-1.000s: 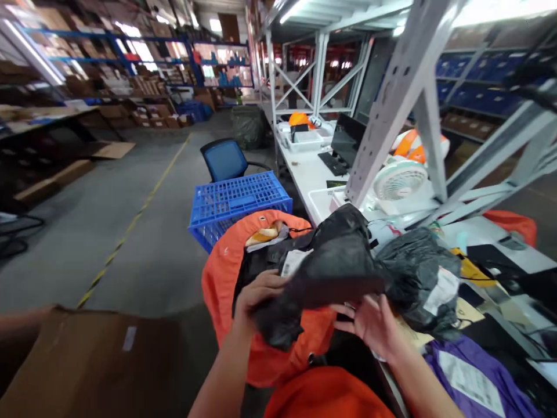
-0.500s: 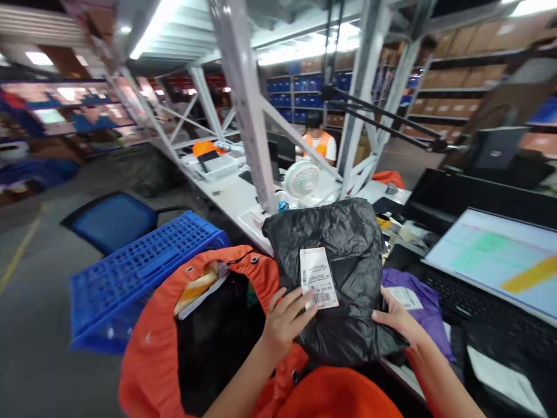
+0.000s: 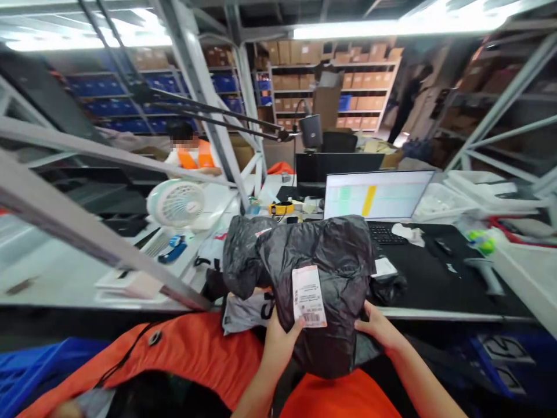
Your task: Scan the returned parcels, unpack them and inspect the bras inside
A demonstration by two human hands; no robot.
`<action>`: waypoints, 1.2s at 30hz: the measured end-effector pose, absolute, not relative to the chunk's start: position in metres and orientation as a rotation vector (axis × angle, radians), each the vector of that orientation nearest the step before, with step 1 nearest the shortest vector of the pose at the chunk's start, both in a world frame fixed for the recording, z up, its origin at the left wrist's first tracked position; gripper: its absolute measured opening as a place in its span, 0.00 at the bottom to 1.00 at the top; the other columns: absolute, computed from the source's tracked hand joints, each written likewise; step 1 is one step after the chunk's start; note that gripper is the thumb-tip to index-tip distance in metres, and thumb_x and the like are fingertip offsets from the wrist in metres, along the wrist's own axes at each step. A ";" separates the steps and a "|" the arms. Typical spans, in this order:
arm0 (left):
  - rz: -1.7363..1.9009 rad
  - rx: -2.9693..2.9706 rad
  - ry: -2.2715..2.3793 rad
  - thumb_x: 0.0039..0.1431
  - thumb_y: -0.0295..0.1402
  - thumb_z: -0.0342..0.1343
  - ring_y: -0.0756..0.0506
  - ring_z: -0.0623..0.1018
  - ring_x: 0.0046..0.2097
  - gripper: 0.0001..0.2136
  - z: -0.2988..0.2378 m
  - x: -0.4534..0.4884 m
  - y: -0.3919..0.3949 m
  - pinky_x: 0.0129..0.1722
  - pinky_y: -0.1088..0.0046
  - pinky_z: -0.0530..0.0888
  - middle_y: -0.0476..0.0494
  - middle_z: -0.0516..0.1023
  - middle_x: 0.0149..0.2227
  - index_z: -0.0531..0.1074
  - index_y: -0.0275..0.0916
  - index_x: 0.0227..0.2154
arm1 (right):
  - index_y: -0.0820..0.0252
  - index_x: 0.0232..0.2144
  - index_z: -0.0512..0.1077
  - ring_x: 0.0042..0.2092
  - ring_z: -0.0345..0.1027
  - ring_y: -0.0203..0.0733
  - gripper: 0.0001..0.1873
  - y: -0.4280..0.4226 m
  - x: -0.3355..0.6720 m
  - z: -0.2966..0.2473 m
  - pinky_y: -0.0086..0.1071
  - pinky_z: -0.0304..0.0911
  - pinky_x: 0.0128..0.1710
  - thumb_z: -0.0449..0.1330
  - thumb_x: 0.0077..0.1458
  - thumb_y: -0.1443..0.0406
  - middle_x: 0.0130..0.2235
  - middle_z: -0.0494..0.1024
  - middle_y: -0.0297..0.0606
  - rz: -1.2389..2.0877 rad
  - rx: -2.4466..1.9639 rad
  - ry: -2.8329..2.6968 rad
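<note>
A black plastic mailing bag (image 3: 335, 255) is held up between both hands, its white printed label (image 3: 310, 296) facing me. My left hand (image 3: 282, 337) grips the bag's lower left edge, with the thumb near the label's bottom. On the opposite edge, my right hand (image 3: 376, 328) pinches the plastic between thumb and fingers. Behind it on the desk lies another black bag (image 3: 243, 255), partly covered, above a grey printed package (image 3: 246, 313). Below and left, an orange drawstring sack (image 3: 209, 354) gapes, its dark inside partly out of frame.
On the desk stand a lit monitor (image 3: 378, 197), a keyboard (image 3: 385, 234), a barcode scanner (image 3: 485, 276) and a small fan (image 3: 176, 203). A slanted metal beam (image 3: 100, 238) crosses the left side. A blue crate (image 3: 43, 363) sits lower left. A person in an orange vest (image 3: 195, 155) sits beyond.
My view has swung right, from the sack toward the desk and monitor. Both hands carried the black mailing bag along. My left hand moved from lying over the label to gripping the bag's edge.
</note>
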State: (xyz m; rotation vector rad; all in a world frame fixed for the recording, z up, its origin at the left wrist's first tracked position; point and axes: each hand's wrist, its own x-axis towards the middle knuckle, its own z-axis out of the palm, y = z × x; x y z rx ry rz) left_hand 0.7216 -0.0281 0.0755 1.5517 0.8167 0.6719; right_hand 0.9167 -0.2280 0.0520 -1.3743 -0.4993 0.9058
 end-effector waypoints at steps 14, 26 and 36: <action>0.683 1.524 1.011 0.40 0.44 0.65 0.32 0.82 0.45 0.24 0.050 0.800 -0.037 0.49 0.52 0.78 0.33 0.84 0.41 0.77 0.35 0.40 | 0.49 0.35 0.79 0.49 0.74 0.56 0.19 -0.260 0.969 -0.008 0.51 0.64 0.56 0.71 0.36 0.54 0.41 0.82 0.38 0.719 -1.642 -0.453; 1.001 1.505 1.534 0.38 0.49 0.68 0.36 0.81 0.42 0.31 0.081 0.850 -0.021 0.44 0.56 0.79 0.37 0.83 0.39 0.77 0.33 0.44 | 0.67 0.55 0.70 0.60 0.66 0.58 0.30 -0.346 1.196 -0.050 0.47 0.58 0.63 0.59 0.55 0.56 0.58 0.72 0.57 0.591 -2.217 -0.218; 0.658 2.470 1.688 0.62 0.36 0.55 0.25 0.64 0.65 0.34 0.081 0.957 -0.035 0.61 0.45 0.65 0.13 0.59 0.64 0.52 0.24 0.66 | 0.71 0.53 0.70 0.59 0.68 0.60 0.36 -0.300 1.239 -0.088 0.44 0.61 0.59 0.69 0.45 0.56 0.55 0.74 0.60 0.896 -2.150 -0.132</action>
